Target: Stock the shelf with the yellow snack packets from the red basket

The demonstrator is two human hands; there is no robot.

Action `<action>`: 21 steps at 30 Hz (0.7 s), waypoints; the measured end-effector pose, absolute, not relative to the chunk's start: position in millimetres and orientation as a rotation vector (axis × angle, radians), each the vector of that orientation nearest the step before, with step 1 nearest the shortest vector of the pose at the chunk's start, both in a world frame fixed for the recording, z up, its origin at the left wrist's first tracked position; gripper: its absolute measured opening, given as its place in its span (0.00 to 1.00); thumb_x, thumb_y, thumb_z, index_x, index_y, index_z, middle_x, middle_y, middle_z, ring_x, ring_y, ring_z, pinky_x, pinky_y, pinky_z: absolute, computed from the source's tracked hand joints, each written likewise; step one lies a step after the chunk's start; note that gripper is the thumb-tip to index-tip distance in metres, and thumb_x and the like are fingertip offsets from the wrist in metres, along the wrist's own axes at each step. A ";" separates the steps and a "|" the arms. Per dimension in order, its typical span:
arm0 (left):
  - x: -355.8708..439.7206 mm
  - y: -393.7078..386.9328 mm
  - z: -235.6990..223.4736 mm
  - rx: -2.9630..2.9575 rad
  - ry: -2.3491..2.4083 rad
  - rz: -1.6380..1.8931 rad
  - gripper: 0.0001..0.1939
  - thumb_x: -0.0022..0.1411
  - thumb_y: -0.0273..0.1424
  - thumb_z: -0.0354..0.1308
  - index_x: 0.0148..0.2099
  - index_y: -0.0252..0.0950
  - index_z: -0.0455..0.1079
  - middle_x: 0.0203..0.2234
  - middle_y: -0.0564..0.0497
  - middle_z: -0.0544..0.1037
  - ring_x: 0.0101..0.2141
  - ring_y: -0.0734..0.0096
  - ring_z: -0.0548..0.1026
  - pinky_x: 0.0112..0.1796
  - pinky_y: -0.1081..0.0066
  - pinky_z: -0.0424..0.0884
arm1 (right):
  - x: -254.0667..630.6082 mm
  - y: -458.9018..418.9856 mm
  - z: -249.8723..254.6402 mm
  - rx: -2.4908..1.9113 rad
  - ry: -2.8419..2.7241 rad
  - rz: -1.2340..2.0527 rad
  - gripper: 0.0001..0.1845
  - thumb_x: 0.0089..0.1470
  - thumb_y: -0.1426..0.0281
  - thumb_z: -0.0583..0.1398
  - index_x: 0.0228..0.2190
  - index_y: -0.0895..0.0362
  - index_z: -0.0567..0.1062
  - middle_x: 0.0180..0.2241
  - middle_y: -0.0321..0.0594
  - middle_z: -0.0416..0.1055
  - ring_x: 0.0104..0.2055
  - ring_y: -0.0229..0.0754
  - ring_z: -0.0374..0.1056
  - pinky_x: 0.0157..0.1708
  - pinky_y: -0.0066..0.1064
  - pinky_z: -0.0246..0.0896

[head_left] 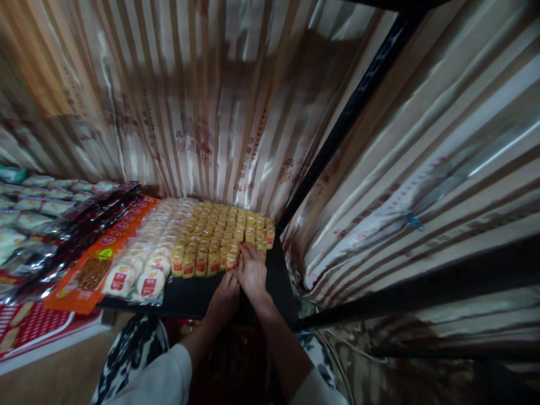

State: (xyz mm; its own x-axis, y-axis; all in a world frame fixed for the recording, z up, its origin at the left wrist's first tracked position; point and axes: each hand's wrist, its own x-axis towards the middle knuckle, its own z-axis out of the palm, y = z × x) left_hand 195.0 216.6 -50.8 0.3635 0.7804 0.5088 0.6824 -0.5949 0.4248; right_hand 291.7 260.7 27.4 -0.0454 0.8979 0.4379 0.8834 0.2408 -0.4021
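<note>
Rows of small yellow wrapped snack packets (201, 261) with red labels stand close together on the black shelf (189, 295). My left hand (225, 293) is at the front edge of these rows, its fingers closed together against the base of one yellow packet (232, 257). Right beside it, my right hand (253, 273) touches the same packet from its right side, fingers bent and pressed together. The two hands meet at the fingertips. Part of that packet and some behind it are hidden by my right hand.
To the left lie clear packs of round white crackers (151, 283), an orange snack bag (88, 275) and dark shiny packages (80, 230). A red basket (40, 326) sits lower left. A black post (337, 138) rises at the right before striped plastic sheeting (211, 101).
</note>
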 end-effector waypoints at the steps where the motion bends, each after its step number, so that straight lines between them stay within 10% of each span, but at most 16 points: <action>1: 194.7 216.2 -50.2 2.472 1.358 1.033 0.21 0.61 0.20 0.42 0.55 0.28 0.62 0.52 0.38 0.67 0.55 0.57 0.62 0.54 0.55 0.63 | 293.6 265.6 33.7 -1.646 -1.925 0.005 0.22 0.52 0.76 0.50 0.49 0.59 0.70 0.49 0.46 0.68 0.52 0.47 0.60 0.53 0.38 0.55; 21: 191.6 213.4 -49.6 2.234 1.399 1.117 0.22 0.65 0.29 0.41 0.60 0.29 0.53 0.55 0.38 0.65 0.57 0.60 0.60 0.54 0.56 0.63 | 297.6 330.1 51.0 -1.702 -2.136 0.109 0.21 0.50 0.76 0.53 0.46 0.56 0.71 0.47 0.41 0.70 0.53 0.47 0.54 0.49 0.37 0.48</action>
